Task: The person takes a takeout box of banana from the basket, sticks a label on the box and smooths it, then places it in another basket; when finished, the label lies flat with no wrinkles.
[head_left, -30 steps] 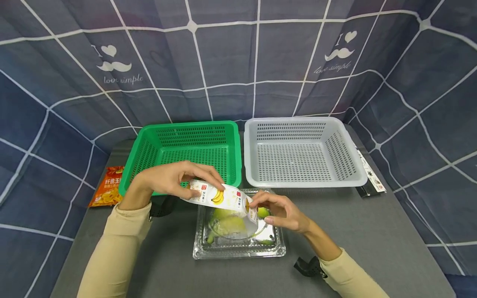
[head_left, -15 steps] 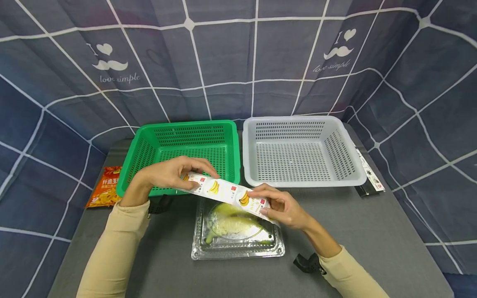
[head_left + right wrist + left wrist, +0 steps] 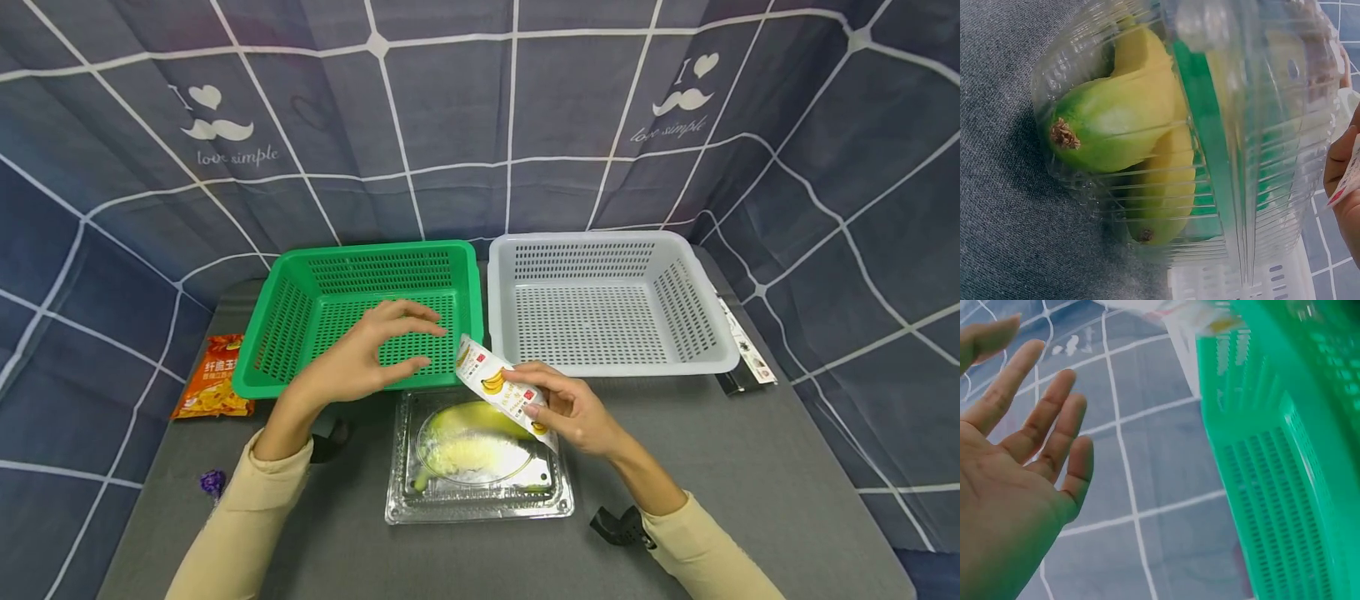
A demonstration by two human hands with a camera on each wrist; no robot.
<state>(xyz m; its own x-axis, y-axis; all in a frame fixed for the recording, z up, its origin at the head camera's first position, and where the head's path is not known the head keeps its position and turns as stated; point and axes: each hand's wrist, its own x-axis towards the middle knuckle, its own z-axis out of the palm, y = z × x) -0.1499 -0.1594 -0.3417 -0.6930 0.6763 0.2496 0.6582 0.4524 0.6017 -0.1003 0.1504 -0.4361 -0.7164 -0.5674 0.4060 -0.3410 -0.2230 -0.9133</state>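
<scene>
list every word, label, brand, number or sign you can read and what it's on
"I" beside a heart: curtain, twice
"love simple": curtain, twice
"纤脆玉": orange bag; smaller line below too small to read
White banana-print strip: lettering too small to read
Black-and-white packet: markings too small to read

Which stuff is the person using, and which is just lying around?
Probably the job:
banana-print packet, held in the right hand's grip
clear box with fruit inside, close by

Probably lying about:
green basket
grey basket
orange snack bag
purple wrapped thing
black-and-white package
</scene>
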